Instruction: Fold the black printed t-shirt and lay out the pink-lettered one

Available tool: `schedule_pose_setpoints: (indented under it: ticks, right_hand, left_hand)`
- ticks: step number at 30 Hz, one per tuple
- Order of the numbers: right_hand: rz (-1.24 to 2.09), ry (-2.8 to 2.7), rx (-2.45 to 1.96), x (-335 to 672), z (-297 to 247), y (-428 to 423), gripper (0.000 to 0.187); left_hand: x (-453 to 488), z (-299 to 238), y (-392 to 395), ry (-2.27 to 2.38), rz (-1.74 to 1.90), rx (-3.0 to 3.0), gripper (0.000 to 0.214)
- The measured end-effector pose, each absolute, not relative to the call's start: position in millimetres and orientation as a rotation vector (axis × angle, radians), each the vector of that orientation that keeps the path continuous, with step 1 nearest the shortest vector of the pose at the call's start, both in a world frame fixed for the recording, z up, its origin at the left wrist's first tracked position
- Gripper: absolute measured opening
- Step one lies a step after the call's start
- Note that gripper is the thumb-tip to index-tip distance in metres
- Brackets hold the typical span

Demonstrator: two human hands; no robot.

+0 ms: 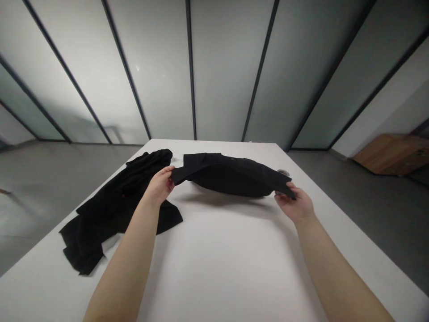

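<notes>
A black cloth garment (228, 179) hangs between my two hands, lifted above the white table (228, 264) and sagging in the middle. My left hand (160, 185) pinches its left end, and my right hand (294, 203) grips its right corner. A shadow lies on the tabletop beneath it. To the left, a second crumpled black garment (115, 205) lies spread on the table, close under my left forearm. What kind of garments these are is hard to tell from the dark folds.
A round metal grommet (283, 172) is set in the tabletop behind the lifted cloth. The table's edges drop to a grey floor (378, 214) on both sides. Frosted glass panels (228, 76) stand beyond it, and a low wooden cabinet (392, 154) sits at the right.
</notes>
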State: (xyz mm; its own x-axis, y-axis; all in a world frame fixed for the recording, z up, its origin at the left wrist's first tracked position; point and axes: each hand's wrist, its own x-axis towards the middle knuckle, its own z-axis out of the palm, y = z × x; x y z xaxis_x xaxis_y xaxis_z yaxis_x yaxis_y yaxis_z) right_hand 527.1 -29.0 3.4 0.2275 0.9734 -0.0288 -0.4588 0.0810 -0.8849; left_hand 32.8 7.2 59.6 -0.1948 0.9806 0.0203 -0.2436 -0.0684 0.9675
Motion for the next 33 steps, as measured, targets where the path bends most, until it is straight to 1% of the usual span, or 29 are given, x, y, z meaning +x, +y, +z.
schedule_pose_setpoints:
  ticks: [3,5,6,8,10,11,12,13,15,16,17,18,21,22,23,24,25,26,28,30,31,32,33]
  right_hand:
    - [1.343,-0.851,-1.083,518.6,5.8,-35.0,0.039]
    - [1.445,-1.048,-1.211,508.0,8.1,-39.6,0.051]
    - [1.486,-1.151,-1.276,503.8,8.9,-41.9,0.053]
    - [1.569,-1.288,-1.406,500.9,8.6,-46.9,0.049]
    - [1.688,-1.332,-1.521,506.4,5.8,-52.2,0.039]
    - [1.767,-1.333,-1.563,511.3,3.8,-54.6,0.038]
    - [1.843,-1.329,-1.587,516.6,2.1,-56.6,0.040]
    - [1.897,-1.321,-1.593,521.4,0.9,-57.8,0.042]
    - [1.903,-1.285,-1.551,526.2,1.7,-57.6,0.042]
    - [1.841,-1.248,-1.491,525.3,4.1,-56.0,0.041]
    - [1.731,-1.203,-1.406,522.2,7.7,-53.9,0.041]
    - [1.590,-1.156,-1.299,517.5,12.3,-51.4,0.040]
    - [1.200,-1.053,-0.989,501.9,27.0,-46.3,0.042]
    - [1.150,-1.038,-0.925,498.9,30.5,-46.0,0.044]
    - [1.151,-1.030,-0.886,497.9,32.7,-46.5,0.048]
    - [1.194,-1.028,-0.877,498.8,33.2,-47.4,0.053]
    - [1.266,-1.036,-0.908,501.3,32.1,-48.5,0.060]
    - [1.359,-1.064,-0.986,504.9,29.4,-49.6,0.066]
    - [1.567,-1.189,-1.289,513.0,21.0,-51.0,0.072]
    - [1.707,-1.329,-1.646,519.6,12.2,-51.5,0.068]
    - [1.733,-1.367,-1.757,521.8,9.3,-51.4,0.066]
    - [1.731,-1.377,-1.785,523.4,8.1,-51.0,0.063]
    - [1.701,-1.358,-1.731,524.2,9.0,-50.5,0.060]
  left_hand:
    - [32.1,61.5,1.2,1.157,1.299,1.149,0.040]
    - [33.7,57.1,-0.5,1.303,1.096,1.353,0.038]
    - [34.6,54.1,-0.7,1.400,0.994,1.448,0.035]
    - [35.4,48.5,-1.3,1.562,0.778,1.588,0.026]
    - [34.0,45.8,-4.0,1.591,0.541,1.645,0.013]
    - [32.2,46.0,-6.6,1.562,0.423,1.642,0.005]
    - [29.9,47.1,-9.9,1.509,0.314,1.621,0.005]
    - [27.1,49.1,-13.5,1.445,0.226,1.584,0.011]
    - [21.8,54.7,-19.7,1.323,0.170,1.473,0.018]
    - [20.0,57.9,-21.4,1.270,0.230,1.417,0.022]
    - [19.3,61.2,-21.8,1.229,0.363,1.369,0.027]
    - [19.8,64.7,-20.8,1.201,0.562,1.328,0.033]
    - [26.7,75.2,-13.2,1.049,1.345,1.218,0.046]
    - [29.4,78.1,-10.8,0.948,1.543,1.184,0.047]
    - [31.5,80.1,-9.3,0.844,1.660,1.162,0.048]
    - [32.5,80.9,-8.7,0.760,1.687,1.160,0.048]
    - [32.3,79.9,-9.1,0.719,1.628,1.178,0.049]
    - [30.8,77.1,-10.2,0.731,1.491,1.204,0.050]
    - [25.6,65.9,-13.0,0.894,1.062,1.225,0.055]
    - [20.3,51.3,-14.5,1.141,0.591,1.181,0.064]
    - [18.7,44.9,-14.3,1.247,0.418,1.155,0.069]
    - [18.1,40.4,-13.4,1.315,0.328,1.141,0.072]
    - [18.7,38.4,-12.1,1.334,0.329,1.144,0.073]
